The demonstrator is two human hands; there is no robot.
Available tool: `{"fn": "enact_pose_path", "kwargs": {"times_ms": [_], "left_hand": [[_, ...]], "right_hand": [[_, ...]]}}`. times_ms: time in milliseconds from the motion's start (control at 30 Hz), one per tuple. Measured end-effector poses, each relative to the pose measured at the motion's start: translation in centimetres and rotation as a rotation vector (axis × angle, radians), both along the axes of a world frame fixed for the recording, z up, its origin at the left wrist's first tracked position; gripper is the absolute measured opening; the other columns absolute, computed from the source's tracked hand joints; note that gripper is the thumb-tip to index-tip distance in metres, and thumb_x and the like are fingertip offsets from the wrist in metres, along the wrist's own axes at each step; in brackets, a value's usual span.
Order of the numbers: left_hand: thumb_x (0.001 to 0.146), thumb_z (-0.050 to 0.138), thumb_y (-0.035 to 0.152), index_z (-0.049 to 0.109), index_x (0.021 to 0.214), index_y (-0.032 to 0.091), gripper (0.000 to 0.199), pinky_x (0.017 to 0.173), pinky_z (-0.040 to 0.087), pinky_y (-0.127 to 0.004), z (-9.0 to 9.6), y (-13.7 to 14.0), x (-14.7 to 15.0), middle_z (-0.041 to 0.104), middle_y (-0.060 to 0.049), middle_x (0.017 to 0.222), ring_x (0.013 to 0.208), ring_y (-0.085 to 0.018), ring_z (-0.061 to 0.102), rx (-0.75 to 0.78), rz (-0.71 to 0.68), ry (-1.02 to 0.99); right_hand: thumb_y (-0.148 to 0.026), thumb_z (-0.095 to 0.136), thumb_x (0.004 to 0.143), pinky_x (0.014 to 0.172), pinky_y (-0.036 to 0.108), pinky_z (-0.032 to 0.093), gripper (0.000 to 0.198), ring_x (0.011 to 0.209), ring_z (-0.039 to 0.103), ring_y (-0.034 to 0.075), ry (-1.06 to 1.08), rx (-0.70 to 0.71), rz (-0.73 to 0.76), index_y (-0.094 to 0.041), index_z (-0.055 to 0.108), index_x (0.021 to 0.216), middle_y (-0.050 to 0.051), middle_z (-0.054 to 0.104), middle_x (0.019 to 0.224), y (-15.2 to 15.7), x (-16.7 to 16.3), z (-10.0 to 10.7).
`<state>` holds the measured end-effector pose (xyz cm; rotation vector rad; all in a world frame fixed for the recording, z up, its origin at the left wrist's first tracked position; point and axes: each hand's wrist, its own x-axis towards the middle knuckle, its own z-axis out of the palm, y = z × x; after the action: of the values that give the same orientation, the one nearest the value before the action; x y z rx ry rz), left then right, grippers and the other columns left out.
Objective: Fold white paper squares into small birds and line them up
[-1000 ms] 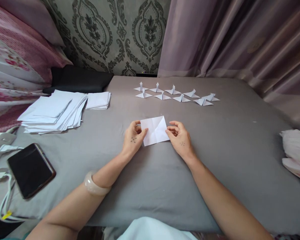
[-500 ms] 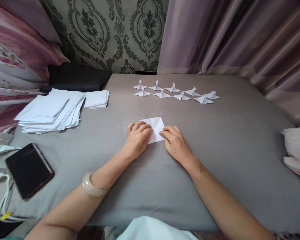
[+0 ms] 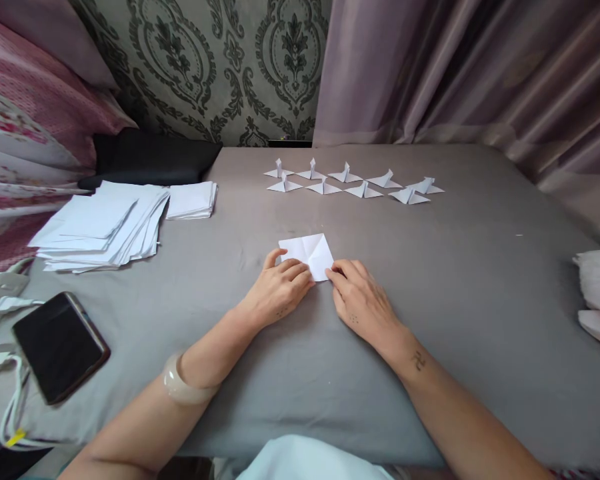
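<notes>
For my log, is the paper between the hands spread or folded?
The paper looks spread, its creases visible; folds under the left hand: cannot tell.

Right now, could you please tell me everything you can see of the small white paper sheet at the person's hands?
The small white paper sheet looks thin, with straight edges and faint fold lines across its face. It lies on the grey cloth, nearer the person than the white folded-paper figures. The left hand covers its near left part; the right hand touches its near right edge. Its underside is hidden.
</notes>
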<state>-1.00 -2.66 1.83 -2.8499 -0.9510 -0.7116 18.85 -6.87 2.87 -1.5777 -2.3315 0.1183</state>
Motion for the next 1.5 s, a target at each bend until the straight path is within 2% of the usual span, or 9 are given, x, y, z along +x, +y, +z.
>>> {"fn": "enact_pose_path", "kwargs": {"times_ms": [233, 467, 567, 700, 867, 1067, 1300, 1500], "left_hand": [[0.098, 0.044, 0.016, 0.059, 0.101, 0.016, 0.016, 0.103, 0.035, -0.043, 0.4, 0.1, 0.1, 0.074, -0.005, 0.099, 0.091, -0.016, 0.068, 0.031, -0.022, 0.030], [0.096, 0.051, 0.033, 0.060, 0.105, 0.017, 0.020, 0.101, 0.039, -0.046, 0.5, 0.2, -0.2, 0.072, -0.007, 0.106, 0.098, -0.021, 0.066, -0.038, -0.033, 0.081], [0.095, 0.051, 0.022, 0.060, 0.102, 0.016, 0.013, 0.099, 0.042, -0.044, 0.6, 0.2, -0.1, 0.072, -0.006, 0.103, 0.096, -0.019, 0.067, -0.022, -0.046, 0.065], [0.093, 0.051, 0.014, 0.059, 0.102, 0.015, 0.013, 0.098, 0.043, -0.043, 0.8, 0.2, 0.3, 0.073, -0.006, 0.098, 0.092, -0.019, 0.067, 0.012, -0.061, 0.026], [0.094, 0.054, 0.021, 0.059, 0.101, 0.015, 0.011, 0.095, 0.046, -0.041, 0.5, 0.4, 0.3, 0.073, -0.006, 0.097, 0.089, -0.019, 0.067, 0.026, -0.057, 0.027], [0.095, 0.053, 0.020, 0.059, 0.098, 0.016, 0.008, 0.093, 0.047, -0.038, 0.2, 0.5, 0.1, 0.073, -0.006, 0.097, 0.087, -0.016, 0.067, 0.028, -0.050, -0.023], [0.096, 0.051, 0.022, 0.059, 0.098, 0.016, 0.010, 0.095, 0.044, -0.039, 0.4, 0.5, 0.3, 0.072, -0.005, 0.096, 0.086, -0.017, 0.066, 0.027, -0.051, 0.003], [0.094, 0.052, 0.029, 0.059, 0.107, 0.016, 0.020, 0.090, 0.042, -0.041, 0.3, 0.3, 0.4, 0.070, -0.009, 0.106, 0.096, -0.022, 0.063, -0.043, -0.011, 0.034]], "right_hand": [[-0.009, 0.046, 0.090, 0.081, 0.033, 0.046, 0.024, 0.093, 0.055, 0.020, -0.016, 0.008, -0.015, -0.017, 0.066, 0.101, 0.008, 0.063, 0.101, -0.2, 0.1, 0.1], [-0.016, 0.049, 0.093, 0.072, 0.031, 0.045, 0.021, 0.088, 0.056, 0.019, -0.027, -0.021, -0.064, -0.019, 0.067, 0.103, 0.006, 0.064, 0.100, -0.2, 0.0, 0.6], [-0.014, 0.049, 0.092, 0.071, 0.030, 0.044, 0.021, 0.088, 0.057, 0.019, -0.028, -0.026, -0.069, -0.020, 0.067, 0.102, 0.006, 0.064, 0.101, -0.3, 0.0, 0.7], [-0.014, 0.048, 0.092, 0.073, 0.031, 0.046, 0.020, 0.091, 0.058, 0.020, -0.001, -0.034, -0.079, -0.019, 0.066, 0.100, 0.006, 0.065, 0.101, -0.3, 0.0, 0.7], [-0.015, 0.048, 0.091, 0.076, 0.033, 0.049, 0.026, 0.094, 0.060, 0.021, 0.079, -0.021, -0.167, -0.018, 0.058, 0.114, 0.009, 0.061, 0.111, -0.3, -0.1, 0.3], [-0.015, 0.051, 0.086, 0.066, 0.032, 0.050, 0.039, 0.092, 0.062, 0.021, 0.165, -0.008, -0.212, -0.020, 0.051, 0.125, 0.013, 0.054, 0.121, -0.1, 0.0, 0.0], [-0.013, 0.045, 0.092, 0.059, 0.027, 0.043, 0.031, 0.088, 0.060, 0.017, 0.134, 0.015, -0.192, -0.025, 0.063, 0.115, 0.009, 0.056, 0.111, 0.1, -0.1, -0.5], [-0.011, 0.046, 0.092, 0.062, 0.027, 0.039, 0.029, 0.079, 0.054, 0.015, 0.077, 0.062, -0.154, -0.023, 0.068, 0.107, 0.006, 0.058, 0.098, 0.3, -0.1, -1.0]]}}
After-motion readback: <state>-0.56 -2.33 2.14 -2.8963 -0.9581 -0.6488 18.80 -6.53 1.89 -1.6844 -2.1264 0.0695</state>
